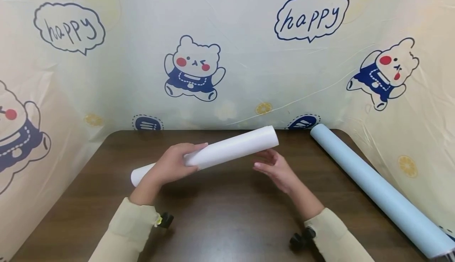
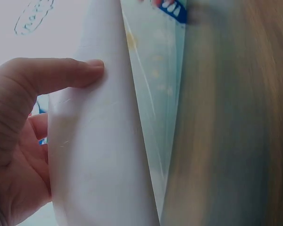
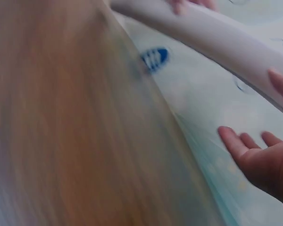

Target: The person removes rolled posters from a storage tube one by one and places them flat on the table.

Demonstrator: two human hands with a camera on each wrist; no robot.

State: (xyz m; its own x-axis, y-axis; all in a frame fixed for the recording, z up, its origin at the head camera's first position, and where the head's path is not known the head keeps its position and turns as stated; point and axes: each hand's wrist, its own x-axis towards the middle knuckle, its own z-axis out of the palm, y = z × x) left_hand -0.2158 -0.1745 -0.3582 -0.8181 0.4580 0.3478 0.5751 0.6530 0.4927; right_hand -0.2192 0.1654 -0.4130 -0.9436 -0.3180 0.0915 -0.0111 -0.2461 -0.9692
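Observation:
A smooth white roll (image 1: pixel 234 148) is held up over the dark wooden table, tilted so that its right end is higher. My left hand (image 1: pixel 173 162) grips it left of its middle, and the roll's left end pokes out behind the wrist. In the left wrist view the thumb (image 2: pixel 80 73) lies across the white surface while the other fingers go behind it. Just below the roll's right end is my right hand (image 1: pixel 280 171), palm turned up. The right wrist view shows its fingers (image 3: pixel 236 141) spread and relaxed, holding nothing.
A long light blue roll (image 1: pixel 376 187) lies along the table's right edge. The wooden tabletop (image 1: pixel 220 218) meets a pale curtain (image 1: pixel 249 76) printed with bears at the back and sides. Dark wrist devices (image 1: pixel 302 239) sit at both cuffs.

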